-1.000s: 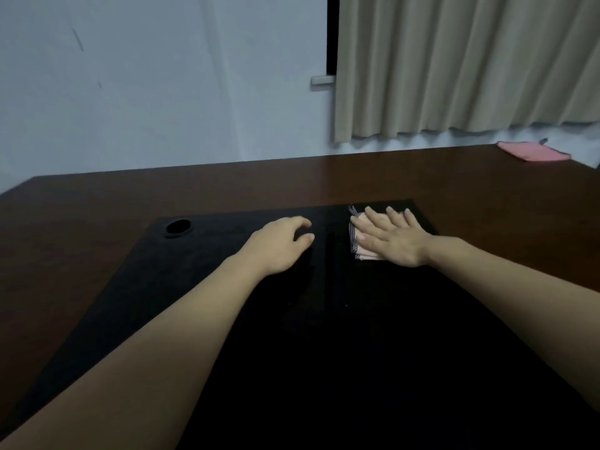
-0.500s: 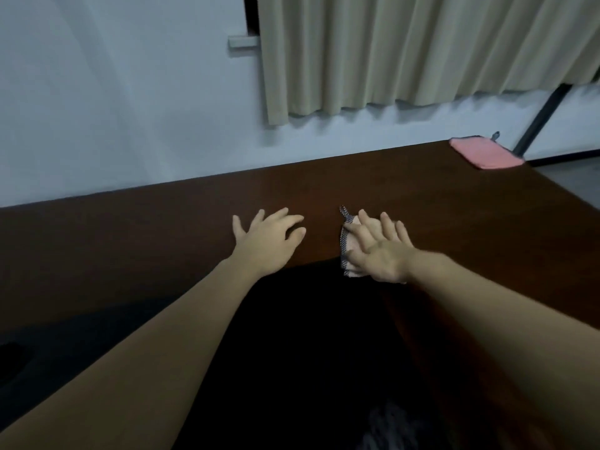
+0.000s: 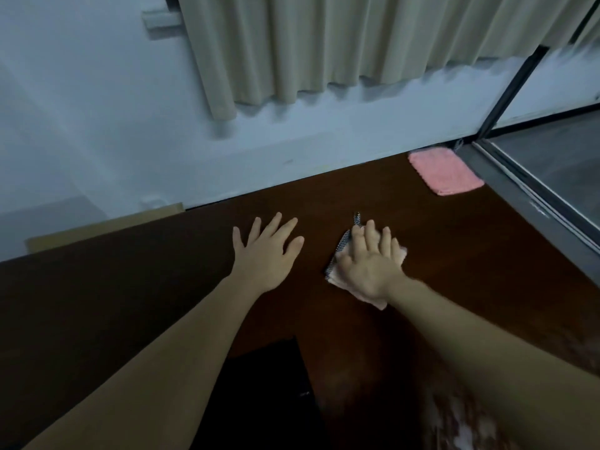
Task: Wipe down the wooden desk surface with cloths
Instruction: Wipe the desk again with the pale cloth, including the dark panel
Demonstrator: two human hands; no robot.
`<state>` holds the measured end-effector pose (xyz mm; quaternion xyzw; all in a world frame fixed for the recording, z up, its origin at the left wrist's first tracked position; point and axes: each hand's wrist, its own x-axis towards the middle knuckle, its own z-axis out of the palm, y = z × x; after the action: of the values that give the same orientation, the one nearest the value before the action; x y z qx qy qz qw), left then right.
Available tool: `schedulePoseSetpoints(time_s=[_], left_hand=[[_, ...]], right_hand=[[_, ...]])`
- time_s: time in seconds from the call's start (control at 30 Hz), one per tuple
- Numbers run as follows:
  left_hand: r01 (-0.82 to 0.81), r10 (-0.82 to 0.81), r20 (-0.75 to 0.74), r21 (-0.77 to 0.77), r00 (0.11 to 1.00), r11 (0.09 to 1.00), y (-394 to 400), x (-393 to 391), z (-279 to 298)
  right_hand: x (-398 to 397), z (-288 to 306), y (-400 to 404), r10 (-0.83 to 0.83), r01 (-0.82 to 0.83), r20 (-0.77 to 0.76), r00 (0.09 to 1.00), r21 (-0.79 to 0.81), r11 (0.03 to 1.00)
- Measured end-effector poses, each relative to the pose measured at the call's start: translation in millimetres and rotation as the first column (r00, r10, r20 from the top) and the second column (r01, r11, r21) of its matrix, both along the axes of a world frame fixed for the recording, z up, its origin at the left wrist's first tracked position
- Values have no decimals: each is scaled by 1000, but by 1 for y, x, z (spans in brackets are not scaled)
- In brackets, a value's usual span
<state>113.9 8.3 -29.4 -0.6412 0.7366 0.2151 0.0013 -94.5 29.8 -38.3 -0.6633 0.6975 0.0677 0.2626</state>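
The dark brown wooden desk [image 3: 454, 254] fills the lower view. My right hand [image 3: 370, 264] lies flat with straight fingers, pressing a pale pink cloth [image 3: 401, 254] with a chequered edge onto the wood near the middle. Much of that cloth is hidden under the palm. My left hand [image 3: 268, 254] rests flat on the bare wood just to the left of it, fingers spread, holding nothing. A second, brighter pink cloth [image 3: 444, 175] lies at the desk's far right corner by the wall.
A black mat [image 3: 259, 401] covers the near part of the desk between my forearms. A white wall [image 3: 97, 125] and a beige curtain [image 3: 324, 43] stand behind the desk. A dark glass-framed panel [image 3: 535, 196] borders the desk's right edge.
Both hands have moved off the black mat onto bare wood farther from me, the right one sliding the cloth along. The view has swung right and down, bringing the far pink cloth closer.
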Motion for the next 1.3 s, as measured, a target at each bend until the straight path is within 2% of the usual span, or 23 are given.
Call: schedulePoseSetpoints(time_s=[0.1, 0.17, 0.27, 0.33, 0.53, 0.6, 0.73, 0.8, 1.13, 1.3], left_hand=[[27, -27, 38, -16, 999, 999, -16, -16, -9], [55, -51, 96, -33, 994, 998, -26, -19, -14], [43, -33, 149, -65, 988, 997, -40, -14, -19], [-2, 14, 153, -79, 988, 997, -50, -9, -20], [-55, 65, 216, -53, 974, 997, -63, -2, -36], [-64, 80, 231, -76, 970, 995, -62, -2, -39], [-63, 80, 231, -80, 970, 995, -61, -3, -40], [-66, 85, 226, -91, 970, 994, -61, -2, -39], [-76, 98, 214, -108, 972, 991, -60, -3, -40], [-78, 100, 202, -112, 974, 991, -59, -4, -38]], right_hand=[[9, -20, 0, -5, -5, -69, 998, -147, 989], [-3, -24, -6, 75, -100, -124, 989, -213, 972], [-36, -23, -36, 235, -275, -201, 951, -206, 939], [-60, -25, -65, 284, -331, -239, 928, -187, 925], [-76, -29, -134, 204, -259, -237, 950, -228, 939], [-71, -30, -133, 194, -246, -222, 956, -238, 940], [-76, -28, -100, 322, -370, -226, 919, -220, 903], [-81, -25, -92, 333, -377, -223, 916, -201, 904], [-96, -31, -192, 128, -188, -241, 962, -246, 951], [-94, -26, -156, 180, -236, -237, 955, -236, 942]])
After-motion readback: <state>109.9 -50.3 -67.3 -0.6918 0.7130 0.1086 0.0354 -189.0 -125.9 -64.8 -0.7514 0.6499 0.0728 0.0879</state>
